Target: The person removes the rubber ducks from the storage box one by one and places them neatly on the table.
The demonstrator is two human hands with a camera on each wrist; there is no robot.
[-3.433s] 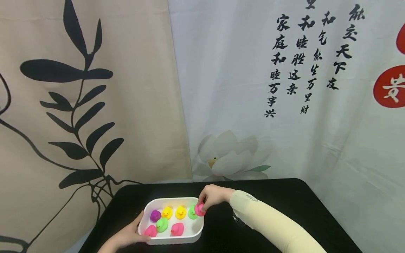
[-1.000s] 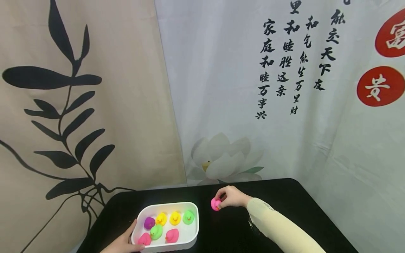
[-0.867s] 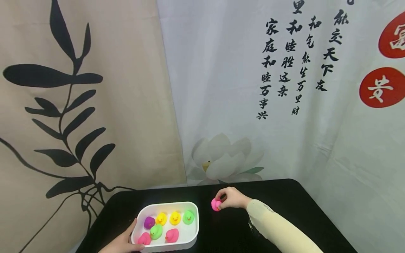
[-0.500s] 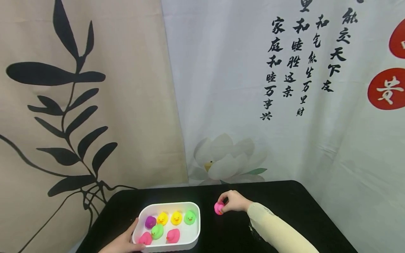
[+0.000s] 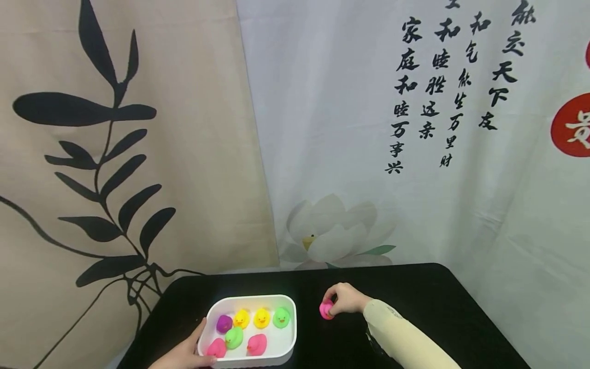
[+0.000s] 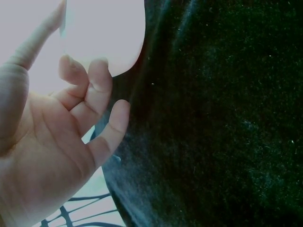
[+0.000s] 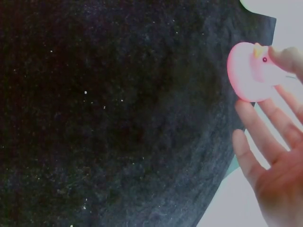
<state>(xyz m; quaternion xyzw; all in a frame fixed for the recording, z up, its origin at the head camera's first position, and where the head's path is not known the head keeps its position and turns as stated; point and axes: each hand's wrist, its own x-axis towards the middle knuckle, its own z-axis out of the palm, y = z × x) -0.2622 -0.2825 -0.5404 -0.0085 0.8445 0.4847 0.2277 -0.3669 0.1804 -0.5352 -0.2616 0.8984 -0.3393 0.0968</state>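
Note:
My right hand (image 5: 348,299) pinches a bright pink rubber duck (image 5: 325,310) between thumb and fingertips, to the right of a white plastic tray (image 5: 272,362). The right wrist view shows that duck (image 7: 246,71) with its yellow beak and one eye, the thumb by its head. At the tray's left end my left hand (image 5: 184,353) grips the wall, thumb over the near corner. Inside the tray sit a purple duck (image 5: 224,324), two yellow ducks (image 5: 261,318), two green ducks (image 5: 281,318) and two pink ducks (image 5: 257,344). From the left wrist, curled fingers (image 6: 99,78) meet the tray's end.
Black cloth covers the table (image 5: 369,279), whose rounded far corners lie before a hanging curtain (image 5: 207,154) printed with leaves, a lotus and writing. The right forearm, in a cream sleeve (image 5: 405,338), crosses the table's right side.
From the tray's far right corner, the pink duck in my right hand has moved right, over the black table, then slightly nearer me. My left hand keeps its hold on the tray.

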